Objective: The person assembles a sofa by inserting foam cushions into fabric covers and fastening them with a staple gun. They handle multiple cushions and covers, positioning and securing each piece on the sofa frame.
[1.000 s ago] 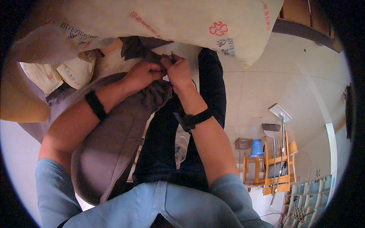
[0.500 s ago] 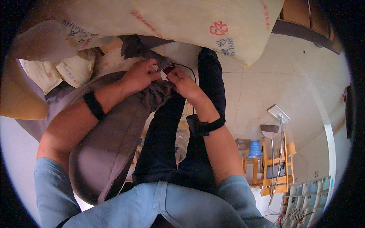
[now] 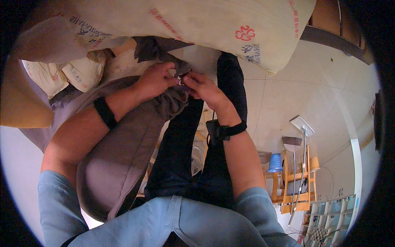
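A large grey-brown fabric cover (image 3: pixel 119 164) drapes from upper middle down past my left forearm, bunched into folds below my hands. My left hand (image 3: pixel 156 80) is closed, thumb and fingers pinching the gathered edge of this cover. Close against it, my right hand (image 3: pixel 204 88) is closed in a pinch at the same spot. A small dark red thing (image 3: pixel 187 76) shows between its fingertips; its kind cannot be made out. Beyond both hands, a loose strip of dark grey cloth (image 3: pixel 149 50) runs up to the far side.
A big cream printed sack (image 3: pixel 197 20) spans the far side, with smaller cream packages (image 3: pixel 82 74) at left. On the right stand a wooden chair (image 3: pixel 304 177), a blue basket (image 3: pixel 275 163), a dustpan (image 3: pixel 291 143) and a flat mop (image 3: pixel 302 125). A shelf rack (image 3: pixel 329 214) is lower right.
My right hand has shifted slightly and drawn closer to my left fingertips. The dark red thing is now more covered by the fingers. The whole view has moved a little.
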`<action>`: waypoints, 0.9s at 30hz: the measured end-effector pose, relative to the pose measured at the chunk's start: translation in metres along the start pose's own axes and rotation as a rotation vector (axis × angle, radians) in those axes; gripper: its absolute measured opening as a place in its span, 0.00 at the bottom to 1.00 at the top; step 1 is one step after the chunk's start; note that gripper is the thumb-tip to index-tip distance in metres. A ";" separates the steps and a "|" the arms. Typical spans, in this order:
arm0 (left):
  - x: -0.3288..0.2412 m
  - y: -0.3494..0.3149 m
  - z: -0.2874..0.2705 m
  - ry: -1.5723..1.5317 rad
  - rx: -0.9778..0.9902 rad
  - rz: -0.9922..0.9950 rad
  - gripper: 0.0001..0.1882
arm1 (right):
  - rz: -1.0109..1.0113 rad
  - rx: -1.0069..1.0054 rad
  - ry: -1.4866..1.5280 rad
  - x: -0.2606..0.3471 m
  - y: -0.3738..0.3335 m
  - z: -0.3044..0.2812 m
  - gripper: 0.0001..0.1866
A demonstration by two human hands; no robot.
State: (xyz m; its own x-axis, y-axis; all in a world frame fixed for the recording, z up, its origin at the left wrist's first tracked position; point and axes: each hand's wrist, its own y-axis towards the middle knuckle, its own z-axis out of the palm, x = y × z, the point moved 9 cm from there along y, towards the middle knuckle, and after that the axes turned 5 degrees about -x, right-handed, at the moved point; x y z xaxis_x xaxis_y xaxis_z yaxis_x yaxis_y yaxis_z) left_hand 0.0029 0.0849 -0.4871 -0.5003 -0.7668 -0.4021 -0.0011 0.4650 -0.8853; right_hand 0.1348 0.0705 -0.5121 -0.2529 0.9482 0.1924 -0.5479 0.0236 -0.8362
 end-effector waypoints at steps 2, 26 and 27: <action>-0.003 0.001 0.001 0.028 0.032 -0.021 0.24 | -0.009 -0.004 -0.030 0.001 -0.001 -0.003 0.12; -0.017 0.002 -0.004 -0.058 0.019 0.025 0.24 | 0.143 0.073 0.181 0.006 0.017 0.011 0.10; -0.017 0.002 -0.005 -0.055 0.013 0.032 0.24 | 0.071 0.071 0.073 0.009 0.015 0.009 0.10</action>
State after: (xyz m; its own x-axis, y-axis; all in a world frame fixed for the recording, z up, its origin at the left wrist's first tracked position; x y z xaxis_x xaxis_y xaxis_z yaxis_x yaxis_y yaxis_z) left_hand 0.0073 0.1009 -0.4806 -0.4511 -0.7751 -0.4423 0.0254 0.4842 -0.8746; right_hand 0.1172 0.0765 -0.5184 -0.2360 0.9672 0.0939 -0.5864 -0.0647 -0.8075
